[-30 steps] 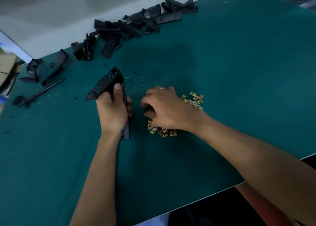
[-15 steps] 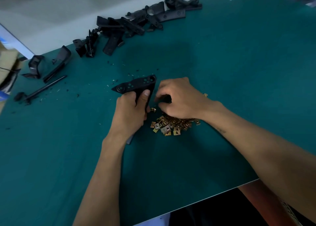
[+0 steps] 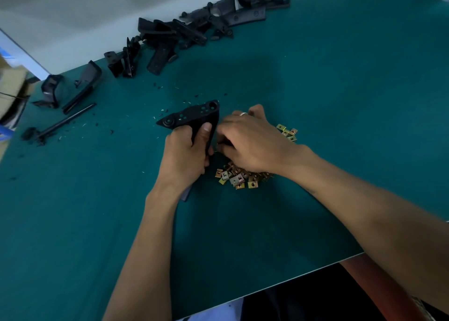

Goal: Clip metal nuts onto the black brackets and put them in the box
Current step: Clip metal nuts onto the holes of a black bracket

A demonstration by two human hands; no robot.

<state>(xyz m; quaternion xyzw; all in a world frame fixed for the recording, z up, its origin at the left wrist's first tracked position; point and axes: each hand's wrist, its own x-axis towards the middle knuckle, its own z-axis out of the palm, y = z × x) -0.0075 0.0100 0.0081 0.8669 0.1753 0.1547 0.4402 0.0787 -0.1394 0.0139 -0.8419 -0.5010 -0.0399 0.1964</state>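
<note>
My left hand (image 3: 185,156) grips a black bracket (image 3: 189,115) upright in the middle of the green table, thumb on its front face. My right hand (image 3: 252,143) is at the bracket's right edge with its fingers curled; what they pinch is hidden. Under and behind that hand lies a pile of brass-coloured metal nuts (image 3: 239,178), with a few more nuts (image 3: 288,132) showing past the knuckles. Only a corner of a cardboard box (image 3: 11,87) shows, at the left edge.
Several loose black brackets (image 3: 170,36) lie in a row along the table's far edge, more at the far left (image 3: 70,87). A thin black rod (image 3: 60,124) and small black chips lie left of my hands. The table's near edge (image 3: 291,279) runs diagonally at bottom right.
My left hand swung the bracket from pointing left to leaning right, toward the nut pile. My right hand left the pile and came up against the bracket's right edge.
</note>
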